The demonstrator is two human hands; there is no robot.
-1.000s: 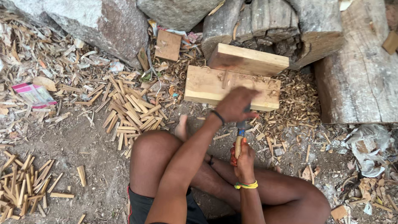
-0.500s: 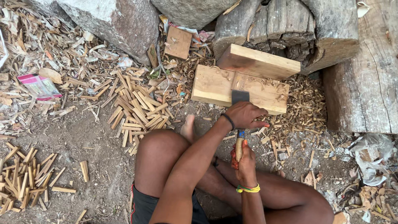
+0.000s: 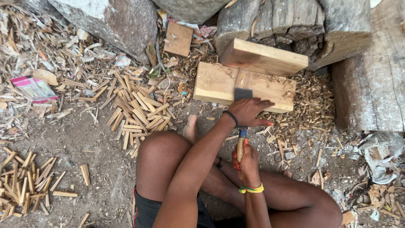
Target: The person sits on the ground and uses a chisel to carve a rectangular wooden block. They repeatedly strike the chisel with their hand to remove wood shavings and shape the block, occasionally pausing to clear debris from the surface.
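Both hands (image 3: 248,112) on chisel (image 3: 242,96) at plank's (image 3: 215,84) near edge.

Two wooden blocks (image 3: 219,82), one chisel (image 3: 241,139), two hands (image 3: 249,110).

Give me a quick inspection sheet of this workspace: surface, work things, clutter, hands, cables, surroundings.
Surface: bare dirt ground, strewn with chips.
Work things: flat plank on the ground, a second plank lying across its far edge; wide chisel blade resting on the flat plank, wooden handle pointing back toward the person.
Clutter: pile of split sticks to the left, another pile at lower left; curled shavings; pink wrapper; crumpled plastic.
Hands: left hand pressed over the blade; right hand gripping the handle.
Cables: nothing seen.
Surroundings: rocks and logs behind the planks.
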